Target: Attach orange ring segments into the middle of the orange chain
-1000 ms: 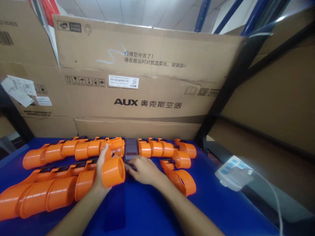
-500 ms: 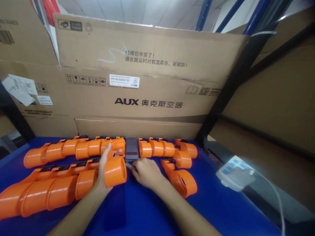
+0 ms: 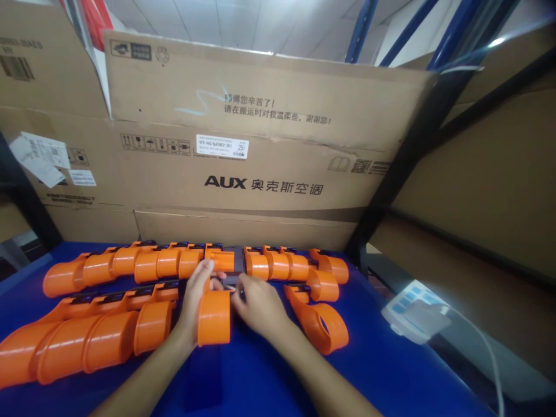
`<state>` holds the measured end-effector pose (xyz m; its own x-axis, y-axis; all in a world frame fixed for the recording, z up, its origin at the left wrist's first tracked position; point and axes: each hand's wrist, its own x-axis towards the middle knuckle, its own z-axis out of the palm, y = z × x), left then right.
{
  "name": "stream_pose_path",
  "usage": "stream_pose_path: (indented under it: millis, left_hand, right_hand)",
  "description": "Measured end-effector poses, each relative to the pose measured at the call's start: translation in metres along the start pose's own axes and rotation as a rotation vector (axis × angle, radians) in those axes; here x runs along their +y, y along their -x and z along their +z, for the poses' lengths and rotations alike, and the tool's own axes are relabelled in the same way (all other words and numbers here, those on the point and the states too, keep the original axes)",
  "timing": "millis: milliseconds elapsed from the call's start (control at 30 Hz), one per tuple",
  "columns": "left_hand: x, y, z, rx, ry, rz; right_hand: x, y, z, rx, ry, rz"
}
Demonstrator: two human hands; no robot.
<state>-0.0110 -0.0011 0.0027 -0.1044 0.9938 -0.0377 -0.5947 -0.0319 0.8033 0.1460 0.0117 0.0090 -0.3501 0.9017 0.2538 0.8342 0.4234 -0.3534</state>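
My left hand is closed around an orange plastic part, whose wide round sleeve faces me and whose ribbed end points away. Right beside it, my right hand is closed in a pinch. A small, thin metallic thing shows at its fingertips, against the orange part; its kind cannot be made out. Behind the hands lies a dark flat rectangular thing, partly covered by the orange part. Similar orange parts with dark inserts stand in a front-left row and a back-left row.
More orange parts sit to the right, one lying turned. They rest on a blue work surface. A large cardboard box walls off the back. At right are a black post and a white device with a cable.
My left hand and the orange part have shifted right, so the part now overlaps the dark rectangle. The small thing at my right fingertips has come up against the part.
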Motion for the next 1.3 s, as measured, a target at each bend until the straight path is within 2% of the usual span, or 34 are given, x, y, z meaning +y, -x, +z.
stream_pose_path:
  millis: [133, 233, 300, 400, 533, 667, 867, 1067, 1300]
  left_hand:
    - [0.001, 0.001, 0.002, 0.0, -0.122, 0.072]
    - [-0.001, 0.002, 0.003, 0.008, -0.154, 0.069]
    - [-0.002, 0.001, 0.003, -0.002, -0.157, 0.061]
    - [-0.002, 0.0, 0.003, -0.001, -0.16, 0.059]
    - [-0.003, -0.002, 0.002, -0.016, -0.2, 0.079]
    - [-0.006, -0.002, 0.001, -0.018, -0.222, 0.097]
    - [-0.005, 0.001, 0.003, -0.013, -0.201, 0.052]
    - [-0.002, 0.001, 0.003, -0.028, -0.164, -0.004]
    - [0.0, 0.0, 0.003, -0.024, -0.19, 0.022]
  right_hand:
    - [0.014, -0.009, -0.006, 0.275, -0.565, 0.034]
    - [0.022, -0.015, -0.008, 0.282, -1.013, 0.042]
    - [0.023, -0.017, -0.01, 0.287, -1.144, 0.067]
    - [0.022, -0.018, -0.013, 0.338, -1.174, 0.128]
    - [0.02, -0.018, -0.017, 0.322, -1.216, 0.166]
    - [0.02, -0.017, -0.018, 0.322, -1.237, 0.161]
    - [0.022, -0.018, -0.018, 0.374, -1.202, 0.15]
    - [0.021, -0.018, -0.015, 0.353, -1.166, 0.122]
    - [0.021, -0.017, -0.015, 0.315, -1.172, 0.096]
